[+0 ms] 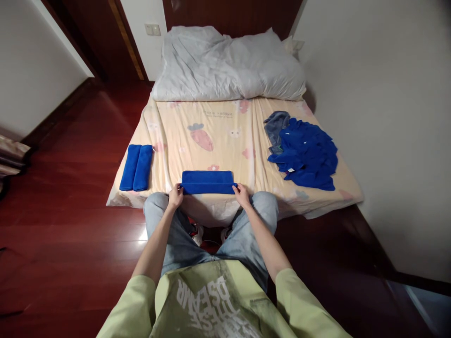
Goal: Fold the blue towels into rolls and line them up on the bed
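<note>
A blue towel (207, 177) lies partly folded at the front edge of the bed, its near part doubled over in a long strip. My left hand (175, 195) pinches the strip's left end, and my right hand (241, 194) grips its right end. To the left, two folded blue towels (136, 167) rest side by side. Over on the right is a loose heap of crumpled blue towels (306, 155), with a grey cloth (276, 126) at its upper left side.
The bed (169, 141) has a pale yellow sheet with carrot prints. A bunched white quilt (229, 65) lies at the headboard (232, 14). A wall (380, 122) stands close on the right; dark red wooden floor (77, 202) runs along the left.
</note>
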Demonstrator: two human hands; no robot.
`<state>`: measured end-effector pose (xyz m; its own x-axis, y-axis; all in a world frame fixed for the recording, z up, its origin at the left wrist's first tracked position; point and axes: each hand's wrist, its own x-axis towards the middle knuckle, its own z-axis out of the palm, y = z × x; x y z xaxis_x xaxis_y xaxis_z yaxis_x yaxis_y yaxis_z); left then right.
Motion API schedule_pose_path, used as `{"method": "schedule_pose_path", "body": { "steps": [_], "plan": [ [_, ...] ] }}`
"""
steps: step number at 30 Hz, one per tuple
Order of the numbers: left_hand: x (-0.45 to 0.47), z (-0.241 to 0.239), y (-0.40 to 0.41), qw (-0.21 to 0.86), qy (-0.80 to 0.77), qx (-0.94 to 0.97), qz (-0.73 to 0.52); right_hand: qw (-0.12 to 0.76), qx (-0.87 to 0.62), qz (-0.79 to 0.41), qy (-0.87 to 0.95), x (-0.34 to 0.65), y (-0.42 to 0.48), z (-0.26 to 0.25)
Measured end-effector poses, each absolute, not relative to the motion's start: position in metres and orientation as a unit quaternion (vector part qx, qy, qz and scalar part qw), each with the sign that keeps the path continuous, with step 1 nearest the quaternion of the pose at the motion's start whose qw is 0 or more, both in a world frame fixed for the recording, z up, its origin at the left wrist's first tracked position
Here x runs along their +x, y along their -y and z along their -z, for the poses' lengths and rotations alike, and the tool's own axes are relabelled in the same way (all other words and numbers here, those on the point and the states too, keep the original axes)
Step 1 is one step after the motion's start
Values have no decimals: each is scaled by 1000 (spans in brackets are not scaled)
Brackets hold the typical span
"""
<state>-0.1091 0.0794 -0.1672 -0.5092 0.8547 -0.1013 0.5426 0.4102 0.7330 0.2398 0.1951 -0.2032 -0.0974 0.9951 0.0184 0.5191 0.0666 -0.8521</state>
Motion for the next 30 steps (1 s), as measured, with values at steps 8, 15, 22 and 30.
{"method": "schedule_pose_path", "body": {
  "steps": [8,15,22,30],
  "plan": [
    [-110,173,-81,225,-813,436,-312,337,-562,-383,651,239,-196,203],
    [-113,179,-81,217,-810,445,-315,341,-566,-376,650,238,-197,203],
    [-112,184,-82,213,-800,460,-321,328,-565,-355,668,236,-195,206],
    [-109,181,-70,71,-713,643,-271,227,-472,-127,842,236,-173,193]
  ]
}}
